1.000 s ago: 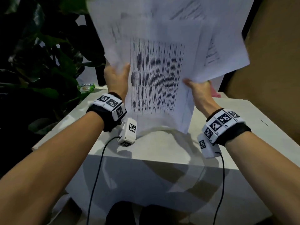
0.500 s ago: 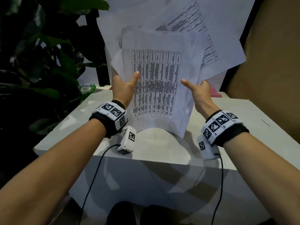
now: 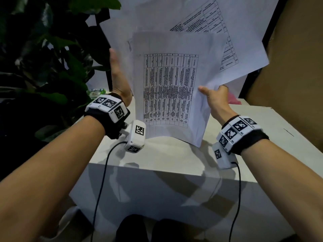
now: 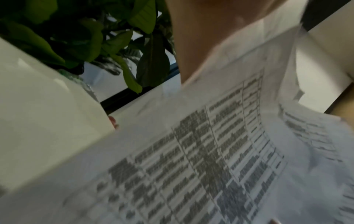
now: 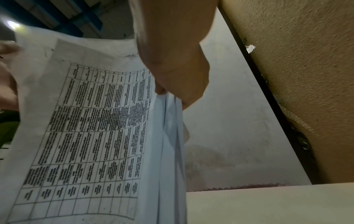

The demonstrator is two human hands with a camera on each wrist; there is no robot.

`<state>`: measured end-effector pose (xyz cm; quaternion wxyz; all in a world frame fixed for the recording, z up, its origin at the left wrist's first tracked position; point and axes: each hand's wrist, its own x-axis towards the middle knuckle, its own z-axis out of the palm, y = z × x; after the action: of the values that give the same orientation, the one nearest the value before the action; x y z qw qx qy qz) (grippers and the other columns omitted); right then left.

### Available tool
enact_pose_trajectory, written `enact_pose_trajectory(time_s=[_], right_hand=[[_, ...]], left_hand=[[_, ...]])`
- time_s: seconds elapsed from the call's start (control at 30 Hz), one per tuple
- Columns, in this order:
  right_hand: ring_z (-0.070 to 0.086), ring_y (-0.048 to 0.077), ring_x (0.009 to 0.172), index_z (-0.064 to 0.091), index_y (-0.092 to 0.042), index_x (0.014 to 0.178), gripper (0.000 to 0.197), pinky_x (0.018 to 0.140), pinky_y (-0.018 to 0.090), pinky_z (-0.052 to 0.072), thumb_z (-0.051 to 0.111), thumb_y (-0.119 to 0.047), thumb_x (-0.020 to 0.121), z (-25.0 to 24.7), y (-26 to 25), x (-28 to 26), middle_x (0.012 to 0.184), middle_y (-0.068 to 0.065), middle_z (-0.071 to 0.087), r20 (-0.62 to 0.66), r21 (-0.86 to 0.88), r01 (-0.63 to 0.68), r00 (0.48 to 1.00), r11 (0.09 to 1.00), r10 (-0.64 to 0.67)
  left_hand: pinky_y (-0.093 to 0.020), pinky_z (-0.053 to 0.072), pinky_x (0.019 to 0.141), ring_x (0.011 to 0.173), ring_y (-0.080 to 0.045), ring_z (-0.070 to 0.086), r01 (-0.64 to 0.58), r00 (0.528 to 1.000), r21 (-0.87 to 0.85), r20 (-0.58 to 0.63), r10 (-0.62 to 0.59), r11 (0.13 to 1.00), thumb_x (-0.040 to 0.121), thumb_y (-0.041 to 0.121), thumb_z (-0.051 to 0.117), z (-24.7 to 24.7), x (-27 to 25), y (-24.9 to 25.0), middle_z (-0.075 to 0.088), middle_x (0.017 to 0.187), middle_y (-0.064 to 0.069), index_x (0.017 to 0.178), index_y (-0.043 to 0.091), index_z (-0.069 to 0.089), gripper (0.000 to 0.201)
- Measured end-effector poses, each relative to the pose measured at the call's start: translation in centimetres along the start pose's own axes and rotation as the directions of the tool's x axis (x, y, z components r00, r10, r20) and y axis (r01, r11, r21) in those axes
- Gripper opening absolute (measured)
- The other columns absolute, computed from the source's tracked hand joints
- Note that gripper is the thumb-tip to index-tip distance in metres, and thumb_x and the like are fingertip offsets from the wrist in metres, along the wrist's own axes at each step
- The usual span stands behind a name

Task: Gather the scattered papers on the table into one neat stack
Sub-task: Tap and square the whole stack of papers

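Note:
A sheaf of white papers (image 3: 171, 88) stands upright, its lower edge curling just above the white table (image 3: 166, 154). The front sheet carries a printed grid of text, and the sheets behind fan out skewed toward the upper right. My left hand (image 3: 118, 75) lies flat with straight fingers against the sheaf's left edge; the left wrist view shows the palm (image 4: 191, 37) beside the blurred papers (image 4: 210, 151). My right hand (image 3: 215, 98) pinches the right edge, thumb in front and fingers behind. In the right wrist view the hand (image 5: 172, 60) clamps several sheet edges (image 5: 95, 121).
A large dark-leaved plant (image 3: 52, 58) crowds the left side. A brown board (image 3: 288, 67) rises at the right. A pink object (image 3: 234, 100) lies behind my right hand, and a green-and-white packet (image 3: 97, 91) sits at the table's far left. The table's front edge is near my wrists.
The sheaf has come down from high in the air toward the tabletop. My left hand let go its thumb grip and now lies flat along the left edge. The right hand keeps its pinch.

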<state>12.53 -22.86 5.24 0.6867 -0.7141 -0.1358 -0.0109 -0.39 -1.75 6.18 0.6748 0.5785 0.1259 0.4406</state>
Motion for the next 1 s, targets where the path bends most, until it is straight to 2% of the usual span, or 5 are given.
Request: enact_pose_trajectory(time_s=[0.1, 0.23, 0.57, 0.83, 1.0], right_hand=[[0.030, 0.002, 0.064, 0.032, -0.007, 0.093, 0.037, 0.054, 0.014, 0.030, 0.067, -0.016, 0.083, -0.1, 0.1, 0.2, 0.073, -0.007, 0.029, -0.006, 0.013, -0.001, 1.000, 1.000, 0.001], [0.038, 0.011, 0.079, 0.034, -0.008, 0.091, 0.036, 0.067, 0.020, 0.036, 0.068, -0.017, 0.082, 0.0, 0.2, 0.4, 0.073, -0.007, 0.029, -0.003, 0.008, -0.016, 1.000, 1.000, 0.016], [0.027, 0.005, 0.058, 0.024, -0.019, 0.064, 0.046, 0.045, 0.010, 0.033, 0.066, -0.016, 0.084, -0.5, -0.2, -0.1, 0.068, -0.005, 0.025, 0.039, -0.025, 0.002, 0.999, 1.000, -0.001], [0.042, 0.012, 0.062, 0.045, -0.003, 0.072, 0.035, 0.056, 0.015, 0.045, 0.075, -0.020, 0.074, -0.9, 0.3, 0.6, 0.070, 0.004, 0.042, 0.090, -0.006, -0.010, 0.996, 1.000, 0.010], [0.056, 0.019, 0.100, 0.052, 0.011, 0.116, 0.092, 0.091, 0.033, 0.048, 0.085, -0.044, 0.050, -1.1, 0.5, 1.3, 0.110, 0.017, 0.062, 0.142, 0.071, 0.006, 0.990, 0.997, -0.016]], left_hand=[[-0.040, 0.052, 0.088, 0.101, -0.022, 0.069, 0.121, 0.979, -0.071, 0.173, -0.107, 0.990, 0.093, 0.052, 0.031, 1.5, -2.0, 3.5, 0.073, 0.105, -0.005, 0.100, 0.020, 0.074, 0.054], [-0.046, 0.046, 0.096, 0.108, -0.027, 0.060, 0.237, 0.868, 0.103, 0.425, -0.258, 0.966, 0.071, 0.041, 0.064, 0.1, -1.0, 4.5, 0.064, 0.115, -0.006, 0.127, 0.014, 0.055, 0.062], [-0.054, 0.054, 0.079, 0.092, -0.022, 0.071, 0.274, 0.655, 0.409, 0.584, -0.480, 0.870, 0.039, 0.040, 0.088, -1.8, 1.1, 7.9, 0.073, 0.101, 0.004, 0.101, 0.030, 0.066, 0.066], [-0.046, 0.060, 0.061, 0.087, -0.018, 0.073, 0.172, 0.710, 0.536, 0.514, -0.481, 0.826, 0.019, 0.056, 0.088, 0.3, 0.4, 8.8, 0.071, 0.106, 0.004, 0.106, 0.032, 0.059, 0.095], [-0.036, 0.059, 0.072, 0.076, -0.011, 0.071, 0.161, 0.831, 0.524, 0.385, -0.401, 0.837, 0.080, 0.042, 0.061, 1.6, 0.6, 7.7, 0.075, 0.076, 0.010, 0.097, 0.027, 0.059, 0.023]])
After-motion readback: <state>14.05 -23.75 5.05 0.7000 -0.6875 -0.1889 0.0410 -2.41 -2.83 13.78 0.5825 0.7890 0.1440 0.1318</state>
